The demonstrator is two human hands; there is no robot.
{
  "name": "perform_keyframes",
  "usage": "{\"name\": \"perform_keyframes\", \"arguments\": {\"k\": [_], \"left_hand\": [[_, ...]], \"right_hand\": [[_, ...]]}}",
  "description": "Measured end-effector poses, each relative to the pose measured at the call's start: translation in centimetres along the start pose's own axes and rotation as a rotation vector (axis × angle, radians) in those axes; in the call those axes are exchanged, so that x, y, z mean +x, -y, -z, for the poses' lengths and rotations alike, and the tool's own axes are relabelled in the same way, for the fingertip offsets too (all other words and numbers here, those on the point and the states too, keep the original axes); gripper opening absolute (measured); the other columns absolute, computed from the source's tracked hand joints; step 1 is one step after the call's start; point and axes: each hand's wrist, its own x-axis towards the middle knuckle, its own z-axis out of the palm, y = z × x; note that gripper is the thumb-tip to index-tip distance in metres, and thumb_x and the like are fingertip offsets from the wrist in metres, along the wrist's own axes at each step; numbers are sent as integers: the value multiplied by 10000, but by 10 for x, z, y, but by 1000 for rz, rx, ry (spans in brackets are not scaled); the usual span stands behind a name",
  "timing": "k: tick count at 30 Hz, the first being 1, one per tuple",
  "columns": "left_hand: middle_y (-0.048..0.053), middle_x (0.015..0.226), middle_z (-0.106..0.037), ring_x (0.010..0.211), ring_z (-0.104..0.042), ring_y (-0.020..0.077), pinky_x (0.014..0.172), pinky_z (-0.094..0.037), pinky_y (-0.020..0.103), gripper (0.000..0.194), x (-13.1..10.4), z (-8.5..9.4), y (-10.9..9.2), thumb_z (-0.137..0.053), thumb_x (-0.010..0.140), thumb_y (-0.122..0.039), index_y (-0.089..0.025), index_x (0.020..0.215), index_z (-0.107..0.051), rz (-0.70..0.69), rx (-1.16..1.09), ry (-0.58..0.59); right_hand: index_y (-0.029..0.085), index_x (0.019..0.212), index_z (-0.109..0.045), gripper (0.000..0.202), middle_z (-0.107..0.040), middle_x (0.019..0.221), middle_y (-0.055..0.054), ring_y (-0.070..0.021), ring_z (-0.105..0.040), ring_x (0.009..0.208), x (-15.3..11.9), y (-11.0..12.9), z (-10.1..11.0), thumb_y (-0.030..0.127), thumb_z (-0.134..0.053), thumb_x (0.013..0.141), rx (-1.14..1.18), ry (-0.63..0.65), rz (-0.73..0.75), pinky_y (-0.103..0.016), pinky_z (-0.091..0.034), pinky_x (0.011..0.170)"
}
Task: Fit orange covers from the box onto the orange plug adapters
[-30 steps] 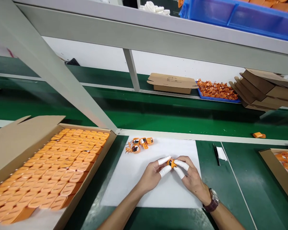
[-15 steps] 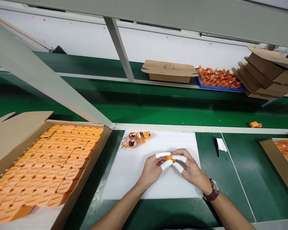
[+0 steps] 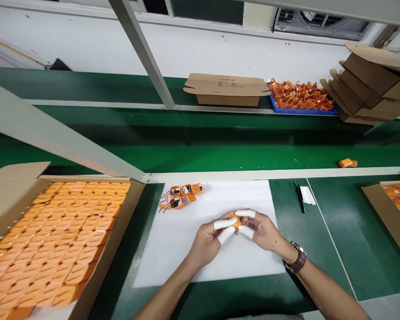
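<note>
Both hands pinch one small orange part (image 3: 236, 221) above a white sheet (image 3: 176, 249). My left hand (image 3: 209, 242) grips its left side, and my right hand (image 3: 264, 229) holds its right side. White covers wrap several of my thumbs and fingers. A small metallic bit shows at the lower edge of the part. At the sheet's upper left lie several open orange housings (image 3: 186, 190) with dark insides and wires. My fingers hide much of the held part.
A carton (image 3: 136, 195) of orange pieces stands at left, another carton (image 3: 383, 220) at right. A black tool (image 3: 300, 197) lies beside a white scrap (image 3: 307, 195). Behind are an orange piece (image 3: 346, 163), a closed box (image 3: 227, 91), a blue tray (image 3: 303, 112) and stacked cartons (image 3: 370, 71).
The view has shifted slightly. The orange part is turned between my fingers, showing more of its face and a metallic bit below. My left fingers have moved over its front.
</note>
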Motion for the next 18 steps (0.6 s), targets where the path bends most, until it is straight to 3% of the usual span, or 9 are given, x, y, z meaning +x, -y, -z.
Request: {"name": "perform_keyframes", "arguments": {"k": [7,12,18], "left_hand": [[66,1219,-751,896,-765,222,802,-665,353,208,1,-4,-1,-717,892,-263,-254,1090,-781,-23,18,-28],[66,1195,-761,921,-761,232,821,-656,352,227,1,-8,-3,-755,863,-260,-246,1088,-779,-3,11,-43],[75,1239,-742,1029,-743,259,877,-639,369,209,1,-5,0,-736,873,-290,-247,1073,-778,14,48,-40]], "right_hand": [[189,1226,-645,401,-618,768,22,-150,-636,754,4,7,1,385,-716,883,39,-17,-68,-345,-563,800],[183,1238,-638,448,-722,912,-31,-181,-705,879,6,11,8,421,-729,870,160,62,-134,-383,-561,906],[202,1246,-637,374,-688,819,-23,-168,-657,785,4,3,1,418,-639,941,-30,-42,-6,-353,-578,799]]}}
